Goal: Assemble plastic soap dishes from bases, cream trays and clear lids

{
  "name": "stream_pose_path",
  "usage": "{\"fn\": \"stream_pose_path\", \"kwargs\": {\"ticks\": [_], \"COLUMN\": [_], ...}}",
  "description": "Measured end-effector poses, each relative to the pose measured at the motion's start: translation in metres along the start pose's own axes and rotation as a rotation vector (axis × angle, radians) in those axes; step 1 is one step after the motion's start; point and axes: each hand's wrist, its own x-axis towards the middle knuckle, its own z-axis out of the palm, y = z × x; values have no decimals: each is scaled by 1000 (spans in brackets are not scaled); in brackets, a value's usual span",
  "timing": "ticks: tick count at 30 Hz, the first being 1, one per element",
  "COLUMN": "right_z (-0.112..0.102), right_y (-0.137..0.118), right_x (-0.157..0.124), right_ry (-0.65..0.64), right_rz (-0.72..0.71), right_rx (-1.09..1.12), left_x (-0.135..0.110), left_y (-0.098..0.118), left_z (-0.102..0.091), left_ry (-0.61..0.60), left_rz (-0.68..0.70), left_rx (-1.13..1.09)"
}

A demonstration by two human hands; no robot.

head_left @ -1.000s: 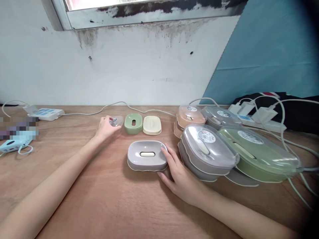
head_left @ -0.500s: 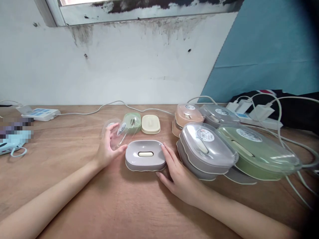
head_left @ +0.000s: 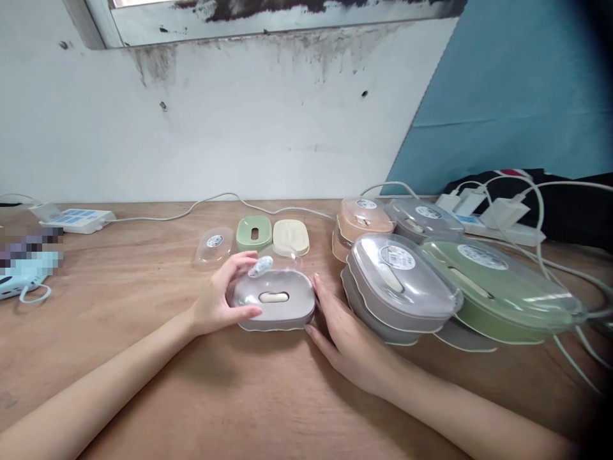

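My left hand (head_left: 221, 299) pinches a clear plastic lid (head_left: 282, 259) with a round sticker. The lid is tilted over a grey rounded box (head_left: 292, 313), partly overlapping its top; whether they touch is hard to tell. A slot in the box's top shows a cream part (head_left: 274, 297) inside. My right hand (head_left: 342, 335) grips the right end of this box, fingers along its side and thumb at the front corner. Just behind stand a small green slotted box (head_left: 246, 234) without a lid and a cream tray (head_left: 290, 235). Another clear lid (head_left: 207, 248) lies left of them.
At the right, lidded grey boxes (head_left: 402, 297), a large green one (head_left: 507, 300) and an orange one (head_left: 361, 223) stand close together, some stacked. Cables and a power strip (head_left: 522, 231) lie beyond. Another power strip (head_left: 79, 220) and a light-blue object (head_left: 31, 275) are at left.
My left hand has moved right, bringing the clear lid from beside the small green box to over the grey box. The grey box has shifted slightly left, with my right hand staying at its end.
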Motion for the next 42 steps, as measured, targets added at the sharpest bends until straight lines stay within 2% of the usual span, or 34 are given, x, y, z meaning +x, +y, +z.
{"fn": "stream_pose_path", "kwargs": {"ticks": [2, 4, 10, 17, 23, 31, 37, 39, 42], "right_z": [0, 1, 3, 0, -3, -5, -5, -4, -3], "right_y": [0, 1, 3, 3, -3, -7, -9, -9, -8], "right_x": [0, 0, 0, 2, 1, 1, 3, 3, 2], "right_ry": [11, 12, 25, 41, 55, 38, 20, 25, 51], "right_rz": [-5, -6, -2, -62, -35, -35, 2, 5, -2], "right_rx": [6, 9, 32, 72, 73, 76, 157, 164, 133], "left_x": [0, 1, 3, 8, 10, 7, 12, 12, 9], "left_y": [4, 5, 6, 5, 11, 11, 8, 8, 10], "left_z": [2, 2, 0, -4, -6, -2, -8, -8, -6], "left_ry": [-125, -193, -230, -285, -338, -314, -424, -419, -361], "left_rz": [59, 81, 115, 143, 130, 116, -1, -11, 51], "left_rx": [63, 83, 105, 133, 170, 138, 1, -9, 60]}}
